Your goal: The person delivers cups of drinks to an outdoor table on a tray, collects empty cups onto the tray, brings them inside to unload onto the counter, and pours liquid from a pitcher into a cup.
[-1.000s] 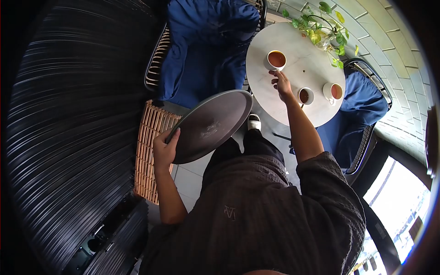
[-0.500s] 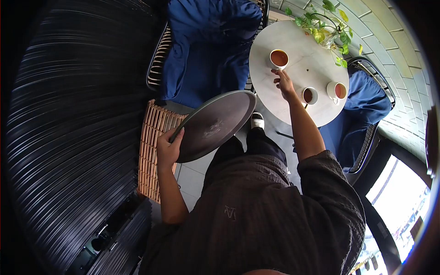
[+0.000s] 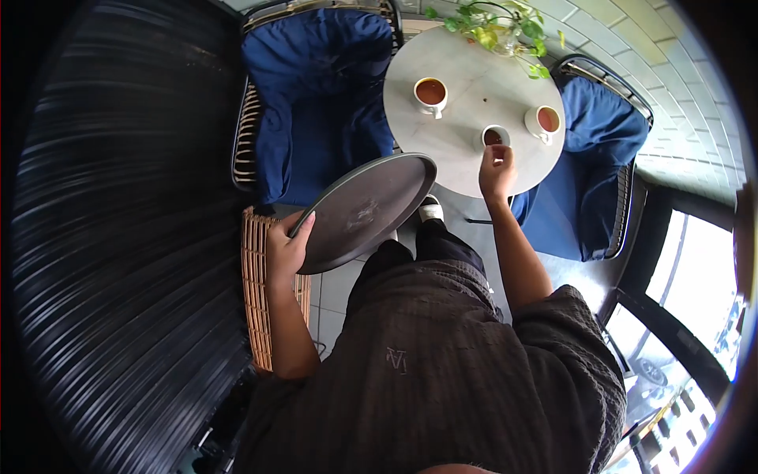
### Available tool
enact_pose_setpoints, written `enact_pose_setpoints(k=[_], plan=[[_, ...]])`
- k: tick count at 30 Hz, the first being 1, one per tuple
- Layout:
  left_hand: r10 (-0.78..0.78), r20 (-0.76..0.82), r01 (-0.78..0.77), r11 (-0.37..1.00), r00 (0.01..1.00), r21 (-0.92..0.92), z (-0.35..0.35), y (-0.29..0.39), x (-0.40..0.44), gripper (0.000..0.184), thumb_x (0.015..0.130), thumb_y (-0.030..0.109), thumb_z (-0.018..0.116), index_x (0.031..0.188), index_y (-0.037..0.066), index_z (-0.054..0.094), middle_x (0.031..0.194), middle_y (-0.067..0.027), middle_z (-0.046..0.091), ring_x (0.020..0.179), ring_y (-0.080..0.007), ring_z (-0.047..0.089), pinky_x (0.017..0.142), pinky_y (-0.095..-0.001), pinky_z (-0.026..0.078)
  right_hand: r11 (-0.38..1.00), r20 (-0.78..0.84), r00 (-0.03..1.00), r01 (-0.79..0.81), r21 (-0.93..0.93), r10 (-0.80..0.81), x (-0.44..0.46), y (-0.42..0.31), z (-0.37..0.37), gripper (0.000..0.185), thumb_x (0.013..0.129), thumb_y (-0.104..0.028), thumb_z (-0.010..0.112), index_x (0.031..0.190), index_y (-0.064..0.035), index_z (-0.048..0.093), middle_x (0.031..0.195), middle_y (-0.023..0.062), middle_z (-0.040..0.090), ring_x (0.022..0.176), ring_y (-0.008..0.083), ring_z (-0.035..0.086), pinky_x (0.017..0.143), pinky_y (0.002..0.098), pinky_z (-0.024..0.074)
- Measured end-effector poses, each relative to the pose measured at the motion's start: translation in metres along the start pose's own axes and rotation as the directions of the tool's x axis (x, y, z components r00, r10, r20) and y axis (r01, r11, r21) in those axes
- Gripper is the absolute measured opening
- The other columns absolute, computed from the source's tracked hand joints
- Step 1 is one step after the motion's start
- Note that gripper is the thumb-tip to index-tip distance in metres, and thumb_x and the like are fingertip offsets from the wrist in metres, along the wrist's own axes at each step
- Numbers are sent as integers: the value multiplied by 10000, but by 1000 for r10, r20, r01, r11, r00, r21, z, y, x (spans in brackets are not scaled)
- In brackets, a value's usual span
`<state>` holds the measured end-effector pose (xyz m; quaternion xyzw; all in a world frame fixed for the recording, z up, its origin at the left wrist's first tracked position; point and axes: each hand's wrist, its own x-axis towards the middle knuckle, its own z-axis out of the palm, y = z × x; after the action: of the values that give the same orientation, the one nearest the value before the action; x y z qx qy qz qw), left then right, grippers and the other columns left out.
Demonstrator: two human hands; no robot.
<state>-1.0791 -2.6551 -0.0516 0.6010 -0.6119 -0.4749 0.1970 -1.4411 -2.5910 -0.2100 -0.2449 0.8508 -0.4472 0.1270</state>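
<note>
My left hand (image 3: 287,246) grips the rim of a round dark tray (image 3: 365,212), which is tilted beside my body. My right hand (image 3: 497,173) is at the near side of a white cup (image 3: 481,140) with dark drink, its fingers drawn together at the handle side; the exact grip is hidden. This cup stands on a round pale table (image 3: 454,160). Farther left on the tabletop is a second white cup (image 3: 431,94) with reddish-brown drink, its handle toward me. A third cup (image 3: 544,122) with similar drink stands at the right.
A leafy plant (image 3: 505,33) in a glass vase is at the table's far edge. Blue-cushioned chairs stand left (image 3: 320,110) and right (image 3: 588,158) of the table. A wicker piece (image 3: 258,292) is below the tray, and a dark ribbed surface (image 3: 134,221) lies at the left.
My right hand has left the left cup's handle area and moved to the near cup. The view has shifted, so table and chairs appear farther left. My left hand still holds the tray.
</note>
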Motion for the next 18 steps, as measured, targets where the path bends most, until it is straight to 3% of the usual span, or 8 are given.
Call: enact_pose_setpoints(k=[2, 5, 9, 11, 15, 18], plan=[[88, 8, -88, 996, 996, 1, 7, 4, 5, 282, 886, 221, 611, 950, -51, 654, 599, 41, 492, 579, -37, 411, 522, -231, 337, 988, -78, 997, 16, -152, -29, 4, 32, -7, 288, 779, -231, 647, 926, 6, 574, 891, 157, 590, 875, 280, 566, 798, 384, 444], [111, 49, -112, 994, 993, 17, 12, 8, 9, 276, 894, 213, 599, 915, -57, 649, 575, 54, 454, 567, -32, 387, 509, -230, 315, 982, 186, 978, -57, -180, 91, 10, 73, 0, 445, 748, -348, 662, 975, 25, 575, 1001, 195, 597, 993, 311, 559, 875, 382, 430], [94, 30, -95, 995, 995, 26, 21, 18, -3, 280, 896, 216, 597, 921, -58, 647, 577, 53, 451, 567, -33, 385, 509, -230, 312, 969, 304, 924, -192, -158, 233, 16, 80, 15, 366, 840, -319, 569, 967, 24, 591, 893, 174, 646, 891, 273, 632, 795, 373, 466], [45, 22, -45, 999, 999, 27, 23, 20, -13, 289, 895, 226, 600, 943, -55, 649, 601, 43, 478, 589, -38, 402, 535, -231, 335, 944, 436, 852, -330, 15, 290, 17, 86, 22, 341, 919, -321, 485, 965, 2, 584, 887, 105, 650, 746, 171, 637, 668, 312, 477], [-37, -71, 40, 998, 997, 41, 29, 19, -33, 309, 887, 247, 614, 975, -46, 658, 674, 12, 568, 652, -63, 471, 611, -241, 390, 962, 410, 891, -254, 96, 194, 13, 85, 25, 329, 944, -303, 445, 914, -3, 575, 809, 68, 638, 700, 146, 606, 649, 299, 470], [-93, -72, 97, 994, 993, 53, 27, 18, -44, 313, 887, 254, 614, 971, -44, 659, 686, 0, 586, 660, -74, 492, 619, -245, 401, 959, 359, 914, -249, 132, 188, 12, 85, 18, 339, 929, -313, 450, 859, -14, 594, 756, 106, 636, 701, 206, 626, 676, 343, 466]])
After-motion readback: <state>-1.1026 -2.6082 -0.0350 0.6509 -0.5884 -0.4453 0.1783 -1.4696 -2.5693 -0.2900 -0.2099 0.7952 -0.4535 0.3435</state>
